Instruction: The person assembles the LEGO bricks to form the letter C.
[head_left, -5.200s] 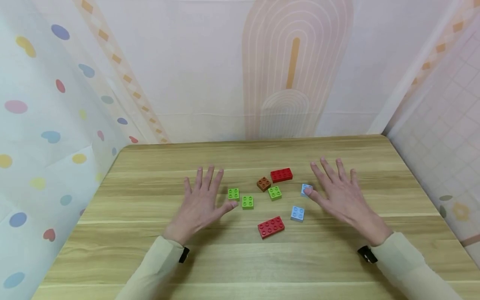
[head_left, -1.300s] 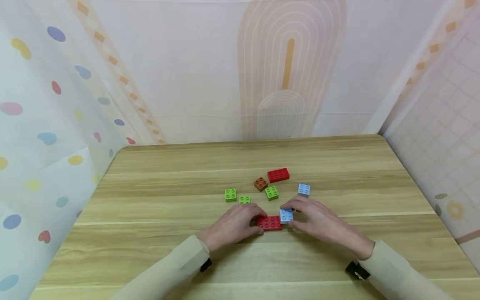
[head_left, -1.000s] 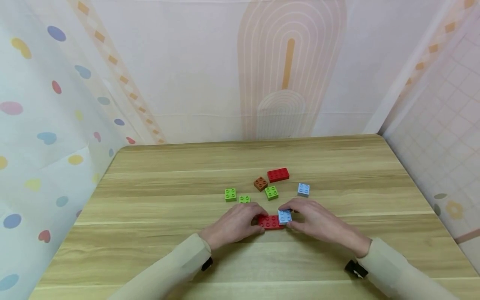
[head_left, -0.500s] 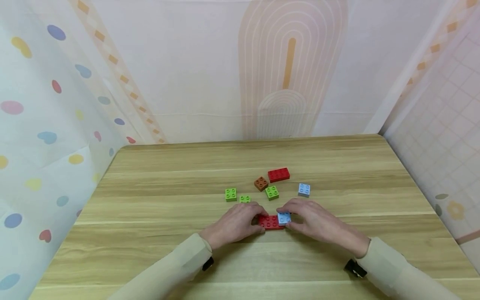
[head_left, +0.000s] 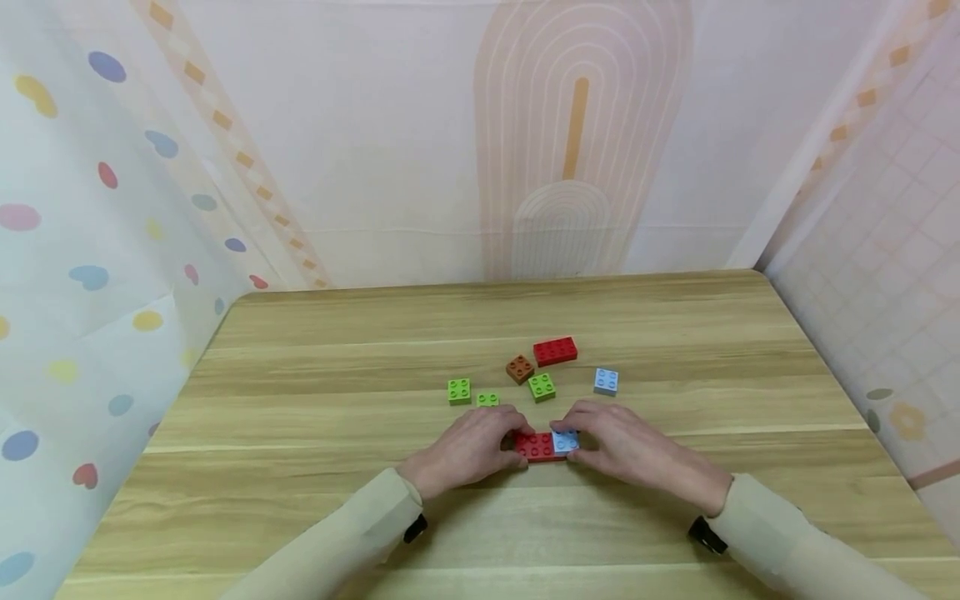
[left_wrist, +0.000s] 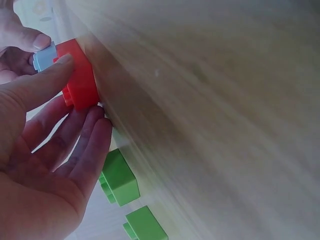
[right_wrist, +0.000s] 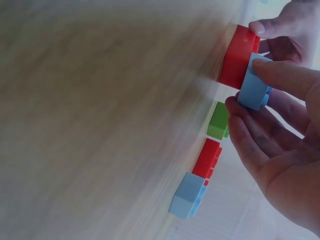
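My left hand (head_left: 467, 452) grips the left end of a red eight-stud toy building brick (head_left: 534, 447), thumb on the near side and fingers on the far side. A light blue four-stud brick (head_left: 565, 442) is pinched between thumb and fingers of my right hand (head_left: 630, 446). In the head view it overlaps the red brick's right end, studs up, and reaches a little past it. From the right wrist, the light blue brick (right_wrist: 255, 82) appears against the studded side of the red brick (right_wrist: 237, 57). The left wrist view shows my left thumb and fingers around the red brick (left_wrist: 80, 77).
Beyond the hands lie a second red brick (head_left: 556, 351), a brown brick (head_left: 520, 368), a green brick (head_left: 542, 387) and another light blue brick (head_left: 606, 381). Two green ones sit left, one (head_left: 459, 391) fully visible, the other (head_left: 487, 400) partly behind my left hand. Patterned curtains surround the wooden table (head_left: 337, 350).
Both hands were spread over the table at first, then took the near red and light blue bricks. During the last second the light blue brick shifted slightly left and down over the red one.
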